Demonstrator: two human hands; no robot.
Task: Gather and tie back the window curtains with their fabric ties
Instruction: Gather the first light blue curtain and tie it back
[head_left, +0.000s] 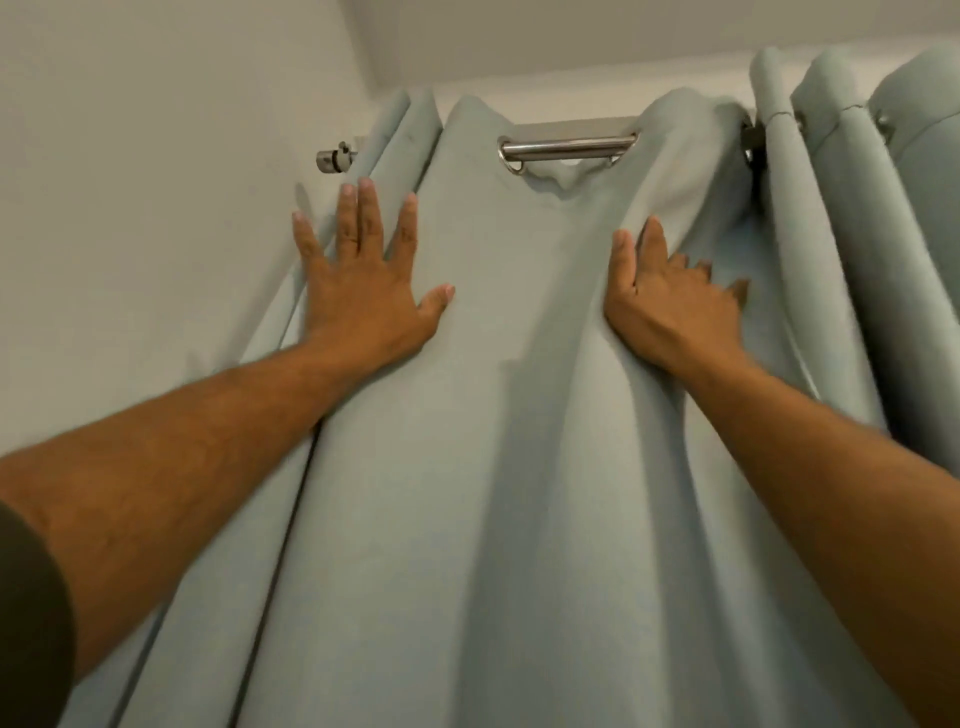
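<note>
Up by the rod, two bare arms were raised. Furthest left of the brushed-steel curtain rod (566, 147) was the plain white wall (145, 156), and against it sat one small metal end cap (332, 156) on the rod's left tip. Just below that cap, the left hand (363, 280) lay flat on the pale grey-green fabric curtain (467, 467), all five fingers straight and fanned wide, palm pressed to the cloth over the curtain's outermost left folds, gripping nothing. One dark sleeve edge (26, 623) showed at the lower left corner.

Directly under the bare stretch of rod hung one broad, smooth pleat, and two steel eyelet rings showed where the rod passed through the cloth. Below the rod's right part, the right hand (670, 301) pressed into a deep fold, fingers extended and pushing sideways into the fabric; the fingertips sank among the pleats, so whether they pinched any cloth I could not tell. Right of the rod's visible stretch, a second bunch of matching grey-green pleats (857, 234) hung gathered, at least three folds counted. No tie came into sight.
</note>
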